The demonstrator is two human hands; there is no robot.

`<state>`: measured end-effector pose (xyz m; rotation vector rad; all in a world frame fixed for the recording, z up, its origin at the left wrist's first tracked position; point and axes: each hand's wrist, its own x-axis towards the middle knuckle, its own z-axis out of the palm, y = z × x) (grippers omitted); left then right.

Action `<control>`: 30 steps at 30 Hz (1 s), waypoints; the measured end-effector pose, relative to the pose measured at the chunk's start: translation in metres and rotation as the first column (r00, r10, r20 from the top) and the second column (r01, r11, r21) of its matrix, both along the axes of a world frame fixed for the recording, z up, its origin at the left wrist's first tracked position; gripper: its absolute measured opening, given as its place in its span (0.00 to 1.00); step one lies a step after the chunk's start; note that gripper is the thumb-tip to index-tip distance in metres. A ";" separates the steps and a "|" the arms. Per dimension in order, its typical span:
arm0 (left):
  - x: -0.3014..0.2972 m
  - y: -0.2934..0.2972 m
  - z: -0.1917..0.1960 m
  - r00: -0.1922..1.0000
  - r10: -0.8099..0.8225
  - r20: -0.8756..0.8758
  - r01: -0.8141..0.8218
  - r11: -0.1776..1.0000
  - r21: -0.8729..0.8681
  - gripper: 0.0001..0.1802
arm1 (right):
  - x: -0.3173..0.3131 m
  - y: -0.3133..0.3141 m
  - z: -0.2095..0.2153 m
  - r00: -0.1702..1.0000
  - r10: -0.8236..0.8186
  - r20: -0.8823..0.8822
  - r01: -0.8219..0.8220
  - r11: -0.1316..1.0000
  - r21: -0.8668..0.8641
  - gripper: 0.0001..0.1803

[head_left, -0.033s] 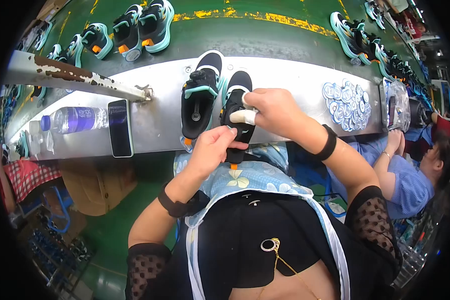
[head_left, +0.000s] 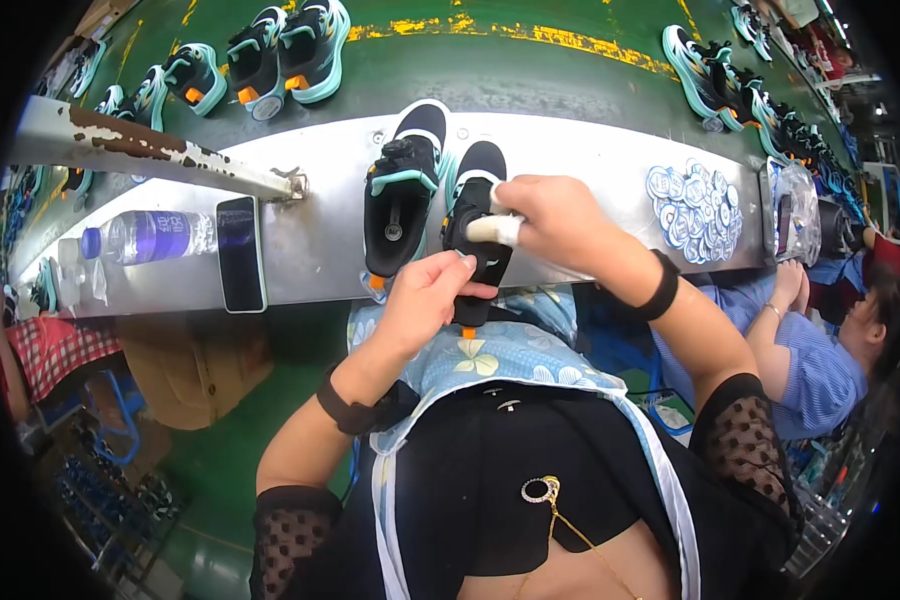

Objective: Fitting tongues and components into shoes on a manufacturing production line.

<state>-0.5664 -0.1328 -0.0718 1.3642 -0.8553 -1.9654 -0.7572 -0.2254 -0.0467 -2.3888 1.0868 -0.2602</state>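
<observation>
A black sneaker [head_left: 482, 165] with a mint sole edge lies toe-away before me, its orange heel tab over my lap. My left hand [head_left: 426, 300] is closed at its collar, thumb and forefinger pinched together and another finger across the opening. Over the laces is my right hand [head_left: 555, 222], closed, with white covers on two fingertips; whatever is in its pinch is too small to make out. The matching sneaker [head_left: 400, 200] stands just left, untouched, its insole showing.
Round white-and-blue stickers [head_left: 694, 210] lie heaped at right. Left are a phone [head_left: 238, 255], a water bottle [head_left: 155, 238] and a rusty metal bar [head_left: 160, 150]. More sneakers [head_left: 310, 55] stand on the green surface beyond the metal bench [head_left: 560, 150]. Another person [head_left: 805, 340] sits at right.
My right hand has shifted very slightly to the right and up over the sneaker. My left hand keeps its place.
</observation>
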 end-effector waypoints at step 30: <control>0.001 -0.001 0.000 0.993 -0.061 -0.100 0.077 0.983 0.164 0.17 | 0.007 0.024 -0.007 0.989 -0.096 0.114 0.092 0.995 0.038 0.18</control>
